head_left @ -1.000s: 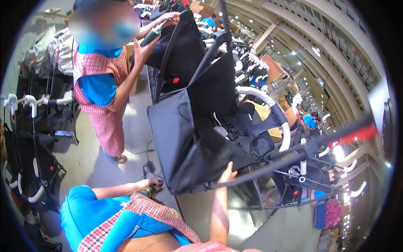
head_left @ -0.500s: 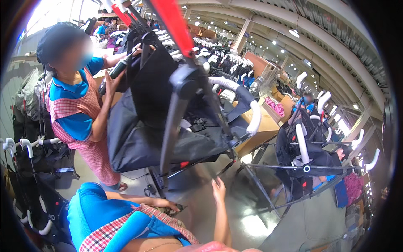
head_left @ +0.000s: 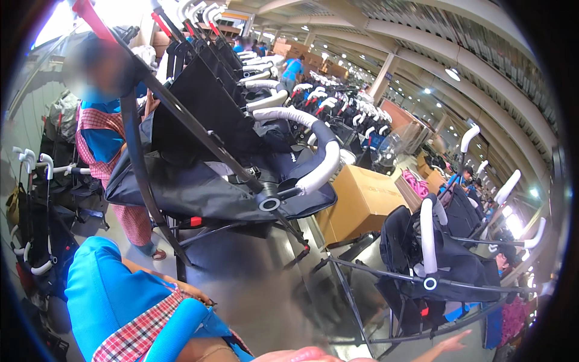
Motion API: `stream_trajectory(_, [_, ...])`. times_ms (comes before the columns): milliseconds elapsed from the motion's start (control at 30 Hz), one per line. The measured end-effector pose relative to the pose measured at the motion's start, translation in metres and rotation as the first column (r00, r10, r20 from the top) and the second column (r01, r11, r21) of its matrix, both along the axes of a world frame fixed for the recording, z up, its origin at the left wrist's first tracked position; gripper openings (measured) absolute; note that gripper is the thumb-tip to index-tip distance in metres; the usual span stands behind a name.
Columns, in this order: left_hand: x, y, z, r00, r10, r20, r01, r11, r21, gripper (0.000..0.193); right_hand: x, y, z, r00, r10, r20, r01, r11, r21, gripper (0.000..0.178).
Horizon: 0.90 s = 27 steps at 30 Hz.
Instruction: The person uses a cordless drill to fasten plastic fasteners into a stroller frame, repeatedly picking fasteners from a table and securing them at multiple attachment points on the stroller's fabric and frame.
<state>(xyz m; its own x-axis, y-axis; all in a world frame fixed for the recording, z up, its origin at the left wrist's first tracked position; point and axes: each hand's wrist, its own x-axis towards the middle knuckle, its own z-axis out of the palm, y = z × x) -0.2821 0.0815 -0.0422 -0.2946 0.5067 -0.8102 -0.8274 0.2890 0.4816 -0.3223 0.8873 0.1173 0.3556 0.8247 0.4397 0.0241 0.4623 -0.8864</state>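
Note:
My right hand point(head_left: 451, 344) reaches out at the lower right with fingers stretched apart and nothing in them. It is nearest the lower frame of a black stroller point(head_left: 461, 259) with white foam grips, at the right; I cannot tell whether it touches. My left hand point(head_left: 204, 295) is low by my checked apron point(head_left: 142, 323), its fingers mostly hidden and whatever it may hold not visible. Ahead at the left stands another black stroller point(head_left: 199, 187) with a white padded bumper bar point(head_left: 329, 163) and a dark, round-jointed frame. Neither hand is on this one.
A co-worker point(head_left: 99, 136) in blue shirt and checked apron stands behind the left stroller. A cardboard box point(head_left: 362, 199) sits between the two strollers. Rows of strollers point(head_left: 338, 108) fill the back. More folded frames point(head_left: 45, 211) stand along the left side.
The view has shifted, and the left stroller sits farther left. My right hand has gone from beside that stroller's leg to the lower right. My left hand has drawn back toward my body.

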Motion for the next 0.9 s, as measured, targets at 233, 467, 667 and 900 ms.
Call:
stream_trajectory(233, [0.004,0.03,-0.004,0.999,-0.01,0.049,0.012,1.0,-0.024,0.028,-0.013,-0.021,-0.042,0.741,-0.095,0.665,-0.019,0.987,0.161,0.09])
stream_trajectory(467, [-0.002,0.034,-0.007,0.998,-0.008,0.069,0.011,0.999,-0.04,0.028,0.056,0.023,-0.134,0.143,0.863,0.485,-0.174,0.504,-0.846,0.078])
stream_trajectory(667, [-0.015,0.049,-0.015,0.996,-0.07,0.048,0.071,0.997,-0.025,0.029,0.053,0.127,0.005,0.906,-0.028,0.422,-0.057,0.981,0.188,0.087])
stream_trajectory(900, [-0.015,0.049,-0.02,0.996,-0.065,0.066,0.068,0.997,-0.031,0.029,0.006,0.103,0.023,0.917,0.263,0.299,-0.301,0.949,0.091,0.061])
